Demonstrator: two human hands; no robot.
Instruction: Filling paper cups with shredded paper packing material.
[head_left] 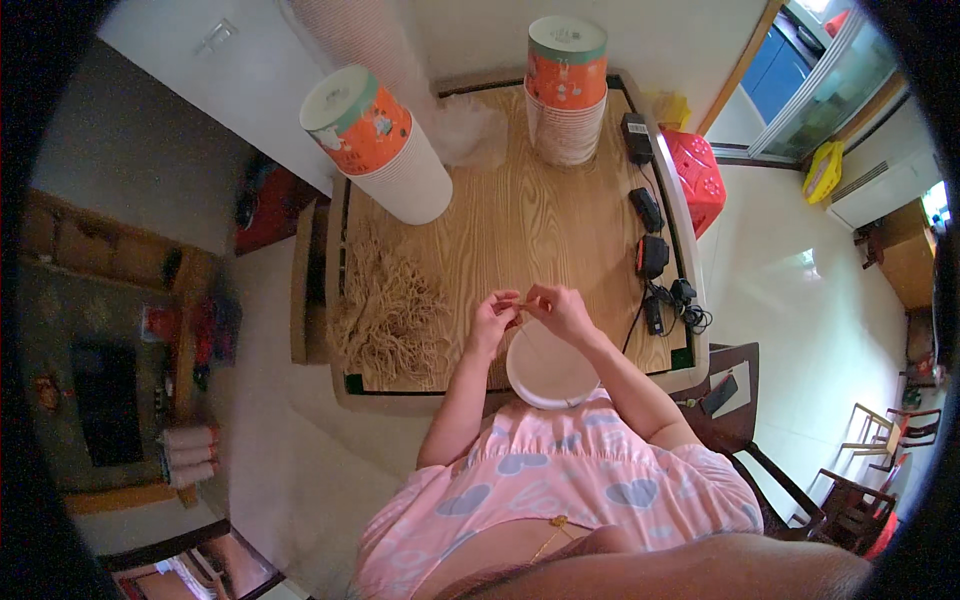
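Note:
My left hand [490,322] and my right hand [562,312] meet above the table's near edge, fingertips almost touching. Both are closed in a pinch on a thin strand of twine [535,347], which is hard to make out against the white behind it. Just below them, a round white paper bucket [552,372] rests against my lap at the table edge, its pale round face toward me. To the left of my hands lies a loose heap of brown twine [390,310] in tangled lengths.
Two stacks of upside-down paper buckets, one leaning [380,150] and one upright [567,95], stand at the back of the wooden table [500,230]. Black power adapters with cables [652,257] line its right edge. A red stool [693,180] and a dark chair [735,400] are to the right.

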